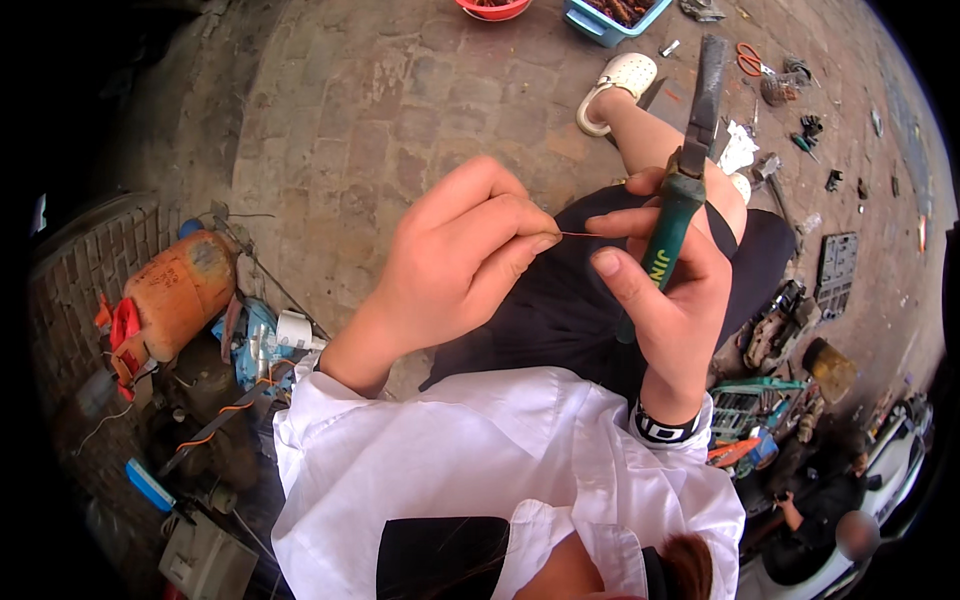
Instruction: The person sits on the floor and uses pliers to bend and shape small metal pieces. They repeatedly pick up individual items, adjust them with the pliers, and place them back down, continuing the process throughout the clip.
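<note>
A thin reddish wire (pixel 578 234) runs between my two hands, above my dark-clothed lap. My left hand (pixel 465 255) pinches one end of it between thumb and forefinger. The wire's other end reaches the fingertips of my right hand (pixel 680 285), where the exact contact is hard to make out. That same right hand holds green-handled pliers (pixel 676 220), gripped loosely against the palm and fingers. Their long dark metal head points up and away from me, and I cannot tell whether the jaws are apart.
On the left stands an orange gas cylinder (pixel 187 290). Ahead are a blue basin (pixel 603 28) and a red bowl (pixel 493 9). Scissors (pixel 750 60), a hammer (pixel 768 170) and a black tool tray (pixel 837 275) lie at right. A person (pixel 825 500) is near a white vehicle (pixel 900 455).
</note>
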{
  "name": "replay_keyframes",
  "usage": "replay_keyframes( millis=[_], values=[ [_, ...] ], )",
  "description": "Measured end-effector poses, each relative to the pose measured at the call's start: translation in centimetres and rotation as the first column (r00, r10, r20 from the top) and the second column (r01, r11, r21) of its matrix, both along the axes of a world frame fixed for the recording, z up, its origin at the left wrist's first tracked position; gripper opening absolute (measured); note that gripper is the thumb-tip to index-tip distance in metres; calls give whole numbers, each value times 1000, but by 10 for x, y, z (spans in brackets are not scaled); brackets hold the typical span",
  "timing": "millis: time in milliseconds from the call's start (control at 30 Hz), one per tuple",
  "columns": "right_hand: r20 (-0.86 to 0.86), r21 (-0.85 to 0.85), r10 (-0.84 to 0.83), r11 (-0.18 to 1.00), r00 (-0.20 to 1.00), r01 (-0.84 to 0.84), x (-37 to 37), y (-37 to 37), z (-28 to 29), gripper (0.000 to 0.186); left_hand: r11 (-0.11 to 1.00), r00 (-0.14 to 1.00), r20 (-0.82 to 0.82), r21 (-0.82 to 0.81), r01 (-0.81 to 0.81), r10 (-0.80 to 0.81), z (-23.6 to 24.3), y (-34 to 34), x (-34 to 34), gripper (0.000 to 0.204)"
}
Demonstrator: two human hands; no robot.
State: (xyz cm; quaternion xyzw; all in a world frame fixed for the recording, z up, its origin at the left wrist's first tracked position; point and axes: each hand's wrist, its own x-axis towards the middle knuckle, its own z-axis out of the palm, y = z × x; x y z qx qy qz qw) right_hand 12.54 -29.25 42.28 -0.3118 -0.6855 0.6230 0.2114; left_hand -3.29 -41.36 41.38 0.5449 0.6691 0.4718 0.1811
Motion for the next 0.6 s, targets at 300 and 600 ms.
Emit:
replay_keyframes(
  millis=[300,600],
  values=[
    [-119,-41,-63,997,991,58,-2,-5,-17,6,999,992,120,-28,35,-32,1,1,3,12],
    [-200,-395,-181,914,963,89,-2,-14,-15,4,995,873,478,-33,-92,96,-5,-2,12,17]
  ],
)
